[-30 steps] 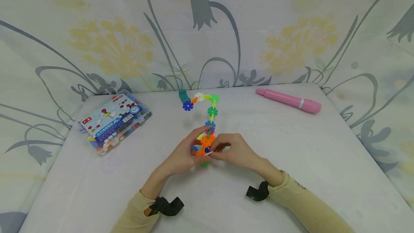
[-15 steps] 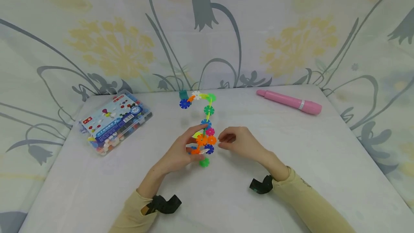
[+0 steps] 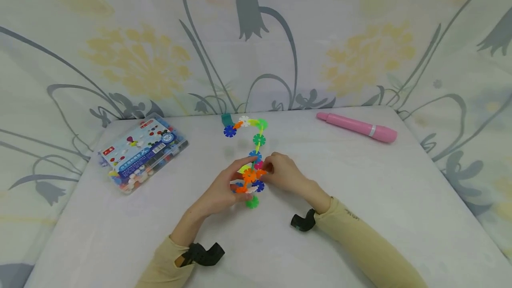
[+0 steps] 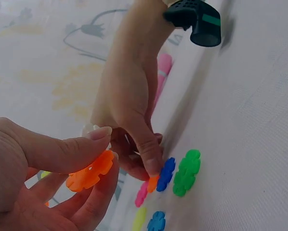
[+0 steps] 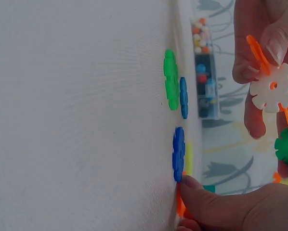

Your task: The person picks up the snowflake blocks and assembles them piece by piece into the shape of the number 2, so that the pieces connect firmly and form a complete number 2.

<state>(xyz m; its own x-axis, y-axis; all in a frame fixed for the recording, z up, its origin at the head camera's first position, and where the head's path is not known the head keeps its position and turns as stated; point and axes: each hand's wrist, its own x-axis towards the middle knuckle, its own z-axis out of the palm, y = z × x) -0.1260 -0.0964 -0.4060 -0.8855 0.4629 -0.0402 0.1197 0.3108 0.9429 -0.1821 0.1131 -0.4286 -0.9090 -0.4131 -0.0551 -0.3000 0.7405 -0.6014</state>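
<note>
My left hand (image 3: 222, 190) pinches the near end of a chain of slotted plastic snowflake discs, at an orange disc (image 4: 91, 172) joined to a white disc (image 5: 273, 89). The chain runs away through a green disc (image 3: 259, 139) and curves left to a dark blue disc (image 3: 230, 131). My right hand (image 3: 286, 173) pinches a loose orange snowflake disc (image 5: 180, 201) with thumb and fingers, low at the table. Beside it are loose discs: dark blue (image 5: 178, 154), green (image 3: 252, 202), pink (image 4: 141, 194), yellow (image 4: 139, 219) and light blue (image 4: 157, 222).
A clear plastic case (image 3: 144, 152) with colourful parts and a printed label lies at the left of the white table (image 3: 352, 181). Toward the back right is a pink pen-shaped thing (image 3: 356, 126). A patterned cloth (image 3: 256, 48) hangs behind the table.
My right hand has let go of the white disc, drawn off to the right, then come back and taken the loose orange disc. The left hand still holds the chain, shifted slightly left.
</note>
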